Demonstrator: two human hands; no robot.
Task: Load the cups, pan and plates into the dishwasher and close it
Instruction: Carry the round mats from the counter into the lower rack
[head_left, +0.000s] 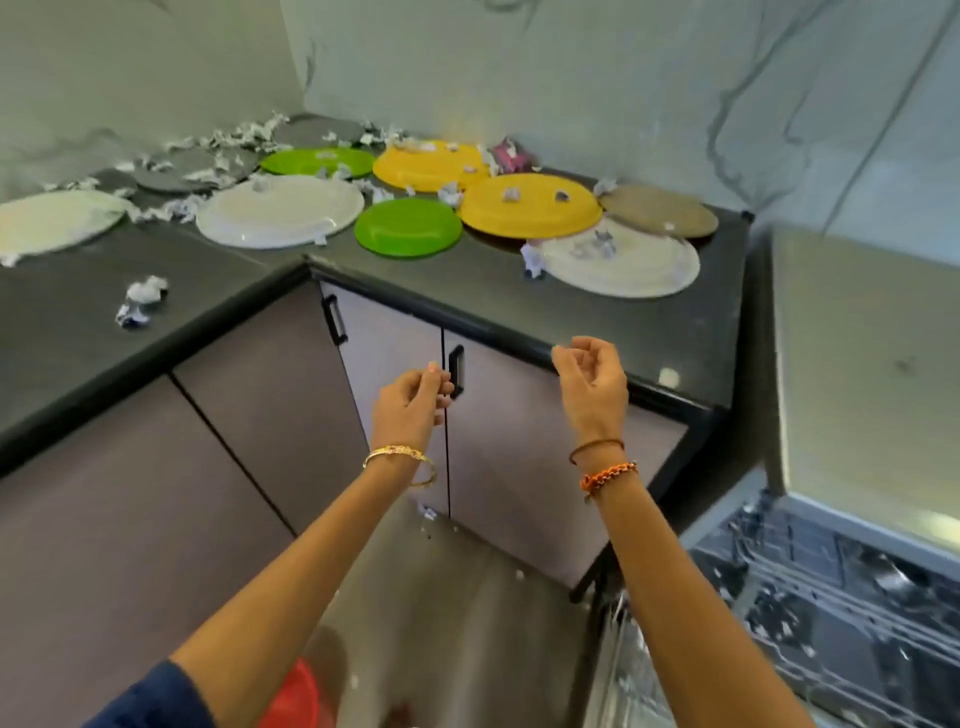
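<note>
Several plates lie on the dark L-shaped counter (457, 291): a white plate (623, 265) at the front right, a yellow plate (530, 208), a small green plate (408, 227), a large white plate (280, 210), a brown plate (660, 210), and more yellow, green, grey and white plates behind and to the left. Paper scraps lie on and between them. My left hand (410, 400) and my right hand (592, 379) hang in the air in front of the counter edge, fingers loosely curled, holding nothing. The open dishwasher (831, 597) shows its wire rack at the lower right.
Cabinet doors with black handles (455, 371) sit under the counter. A crumpled paper wad (140, 301) lies on the left counter. A red object (291, 696) is on the floor by my left arm. Small scraps dot the floor.
</note>
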